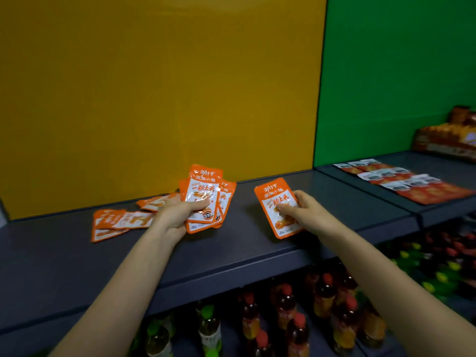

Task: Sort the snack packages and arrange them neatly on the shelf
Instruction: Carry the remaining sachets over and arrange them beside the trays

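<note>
Dark grey shelf (64, 266) in front of a yellow back panel (154, 86). A green back panel (399, 73) starts at the right, behind the adjoining shelf section.

Both forearms reach in from the lower edge, bare, converging toward the middle of the shelf.

Left hand (180, 215): wrist turned so the thumb lies across the printed faces, fingers curled behind. It grips a fanned stack of orange snack packets (206, 199), several overlapping, tops tilted up toward the yellow panel. Exact count cannot be read.

Right hand (306, 212): pinches 1 single orange packet (278, 210), thumb on the front, fingers behind its right edge. The packet leans back, face toward the camera, low over the shelf and right of the fan, apart from it. Contact with the shelf cannot be told.

Loose packets (116, 222) lie flat and overlapping on the shelf, left of the left hand.

Right section: rows of flat packets (401, 180), laid edge to edge. Stacked snack boxes (448, 140) behind them, blurred.

Lower shelf: upright bottles (283, 318) with red and green caps.
</note>
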